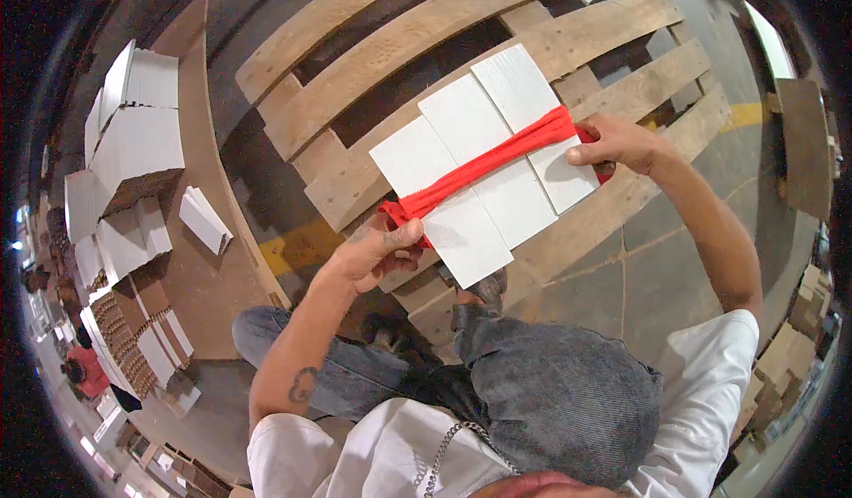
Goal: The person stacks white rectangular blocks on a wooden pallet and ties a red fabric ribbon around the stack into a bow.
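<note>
Your left hand (377,251) is closed around one end of the red cloth strip (484,162), fingers curled tight, and your right hand (612,143) pinches the other end between thumb and fingers. The strip lies stretched across three white flat cardboard bundles (470,125) set side by side on the wooden pallet (390,41) (more white stacks (133,143) sit well apart on your left).
</note>
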`<act>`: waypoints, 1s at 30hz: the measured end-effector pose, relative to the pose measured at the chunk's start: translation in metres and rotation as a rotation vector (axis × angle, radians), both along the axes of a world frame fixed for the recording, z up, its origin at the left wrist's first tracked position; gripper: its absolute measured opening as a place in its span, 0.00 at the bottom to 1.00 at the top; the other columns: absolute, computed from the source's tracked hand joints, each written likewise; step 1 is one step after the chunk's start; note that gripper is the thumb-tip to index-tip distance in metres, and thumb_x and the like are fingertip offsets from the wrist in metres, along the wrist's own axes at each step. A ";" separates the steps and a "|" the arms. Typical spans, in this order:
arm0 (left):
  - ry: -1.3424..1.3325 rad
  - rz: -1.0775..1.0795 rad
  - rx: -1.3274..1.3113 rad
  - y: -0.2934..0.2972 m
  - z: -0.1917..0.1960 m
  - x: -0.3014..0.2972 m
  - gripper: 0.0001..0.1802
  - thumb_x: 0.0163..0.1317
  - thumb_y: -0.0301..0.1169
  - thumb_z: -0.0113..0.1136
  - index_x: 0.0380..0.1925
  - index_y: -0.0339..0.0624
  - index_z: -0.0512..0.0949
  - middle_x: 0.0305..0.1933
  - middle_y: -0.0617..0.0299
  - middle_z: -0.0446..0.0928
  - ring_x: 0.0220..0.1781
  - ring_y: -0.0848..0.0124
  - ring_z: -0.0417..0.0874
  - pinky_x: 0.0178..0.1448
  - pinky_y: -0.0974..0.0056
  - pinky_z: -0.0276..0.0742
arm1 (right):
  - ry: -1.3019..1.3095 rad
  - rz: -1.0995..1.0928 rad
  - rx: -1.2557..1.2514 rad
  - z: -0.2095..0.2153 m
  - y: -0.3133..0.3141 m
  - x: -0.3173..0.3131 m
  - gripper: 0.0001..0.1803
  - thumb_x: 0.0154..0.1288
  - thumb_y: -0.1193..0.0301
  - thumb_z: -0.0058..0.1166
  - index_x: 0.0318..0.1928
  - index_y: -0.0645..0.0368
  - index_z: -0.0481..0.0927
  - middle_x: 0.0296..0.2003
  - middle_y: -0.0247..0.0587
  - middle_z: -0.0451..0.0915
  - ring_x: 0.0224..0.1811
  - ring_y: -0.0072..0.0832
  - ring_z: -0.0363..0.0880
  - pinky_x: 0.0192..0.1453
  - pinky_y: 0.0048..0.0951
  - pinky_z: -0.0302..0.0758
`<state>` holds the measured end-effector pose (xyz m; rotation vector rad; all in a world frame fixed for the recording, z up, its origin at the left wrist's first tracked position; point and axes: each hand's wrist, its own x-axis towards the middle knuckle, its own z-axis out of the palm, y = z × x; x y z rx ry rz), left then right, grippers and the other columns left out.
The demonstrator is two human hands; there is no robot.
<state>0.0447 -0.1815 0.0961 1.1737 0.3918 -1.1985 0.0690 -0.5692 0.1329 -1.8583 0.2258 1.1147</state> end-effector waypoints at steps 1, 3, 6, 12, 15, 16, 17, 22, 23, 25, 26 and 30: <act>-0.015 -0.001 0.000 0.000 0.001 -0.002 0.41 0.43 0.55 0.78 0.51 0.44 0.71 0.38 0.65 0.76 0.35 0.74 0.78 0.38 0.66 0.80 | -0.016 -0.132 0.054 0.002 0.010 -0.005 0.36 0.47 0.44 0.69 0.42 0.66 0.79 0.25 0.32 0.76 0.24 0.18 0.72 0.25 0.21 0.67; -0.033 0.089 0.020 -0.004 -0.002 -0.008 0.38 0.44 0.49 0.79 0.49 0.43 0.72 0.36 0.67 0.76 0.31 0.77 0.74 0.33 0.69 0.75 | -0.023 -0.311 0.142 0.001 0.019 -0.012 0.33 0.46 0.50 0.73 0.43 0.65 0.79 0.25 0.31 0.77 0.22 0.17 0.72 0.23 0.19 0.65; 0.009 0.092 0.094 -0.003 -0.003 -0.006 0.43 0.45 0.38 0.79 0.60 0.40 0.68 0.52 0.60 0.77 0.48 0.66 0.80 0.47 0.62 0.80 | 0.022 -0.402 0.173 0.008 0.019 -0.019 0.31 0.50 0.55 0.73 0.46 0.67 0.80 0.34 0.38 0.84 0.33 0.22 0.82 0.36 0.23 0.78; -0.186 0.307 0.100 -0.021 0.005 -0.014 0.31 0.42 0.34 0.79 0.47 0.41 0.74 0.37 0.67 0.76 0.31 0.78 0.71 0.31 0.72 0.63 | -0.024 -0.428 0.003 0.013 0.026 -0.020 0.27 0.53 0.57 0.71 0.45 0.65 0.81 0.33 0.38 0.84 0.31 0.21 0.81 0.34 0.21 0.77; -0.125 0.360 0.145 -0.024 0.014 -0.019 0.26 0.42 0.31 0.79 0.42 0.40 0.77 0.35 0.67 0.77 0.31 0.78 0.74 0.30 0.72 0.68 | -0.086 -0.444 -0.018 0.015 0.032 -0.021 0.24 0.55 0.56 0.68 0.42 0.65 0.82 0.31 0.37 0.83 0.30 0.21 0.80 0.33 0.22 0.75; -0.116 0.427 0.130 -0.035 0.029 -0.018 0.25 0.42 0.27 0.78 0.41 0.37 0.77 0.38 0.62 0.79 0.37 0.71 0.80 0.42 0.68 0.78 | -0.105 -0.459 -0.018 0.013 0.028 -0.024 0.23 0.55 0.56 0.68 0.41 0.65 0.83 0.30 0.37 0.83 0.29 0.20 0.80 0.32 0.22 0.75; -0.074 0.397 0.107 -0.034 0.025 -0.020 0.31 0.42 0.27 0.78 0.48 0.35 0.74 0.43 0.59 0.79 0.43 0.68 0.80 0.49 0.64 0.77 | -0.129 -0.450 -0.014 0.010 0.022 -0.029 0.23 0.57 0.54 0.65 0.39 0.64 0.84 0.28 0.35 0.82 0.26 0.18 0.78 0.28 0.22 0.71; -0.078 0.321 0.135 -0.031 0.018 -0.025 0.36 0.40 0.30 0.80 0.51 0.32 0.73 0.46 0.55 0.78 0.47 0.65 0.80 0.54 0.61 0.78 | -0.169 -0.457 -0.073 0.010 0.029 -0.033 0.24 0.57 0.52 0.63 0.38 0.65 0.83 0.25 0.32 0.80 0.25 0.18 0.75 0.27 0.21 0.69; -0.076 0.340 0.150 -0.030 0.017 -0.025 0.36 0.40 0.30 0.80 0.50 0.32 0.73 0.46 0.55 0.78 0.46 0.65 0.80 0.53 0.62 0.78 | -0.174 -0.470 -0.065 0.010 0.031 -0.036 0.25 0.57 0.52 0.63 0.38 0.65 0.83 0.25 0.32 0.79 0.25 0.18 0.75 0.28 0.21 0.69; -0.044 0.283 0.151 -0.023 0.018 -0.018 0.38 0.38 0.33 0.81 0.49 0.31 0.73 0.45 0.55 0.78 0.45 0.65 0.81 0.53 0.63 0.78 | -0.161 -0.434 -0.084 0.005 0.028 -0.033 0.25 0.58 0.51 0.62 0.38 0.64 0.83 0.25 0.31 0.78 0.27 0.18 0.75 0.30 0.22 0.70; -0.058 0.303 0.159 -0.024 0.017 -0.019 0.38 0.38 0.33 0.81 0.49 0.31 0.73 0.45 0.55 0.78 0.45 0.65 0.81 0.53 0.63 0.78 | -0.188 -0.445 -0.081 0.004 0.030 -0.035 0.25 0.59 0.51 0.62 0.38 0.64 0.83 0.26 0.31 0.78 0.26 0.18 0.74 0.30 0.23 0.70; -0.149 0.226 0.200 -0.023 0.007 -0.024 0.36 0.39 0.41 0.82 0.44 0.31 0.75 0.41 0.54 0.79 0.42 0.67 0.81 0.52 0.64 0.76 | -0.176 -0.416 -0.077 0.006 0.029 -0.035 0.24 0.59 0.52 0.63 0.41 0.64 0.82 0.27 0.27 0.77 0.26 0.15 0.72 0.28 0.21 0.66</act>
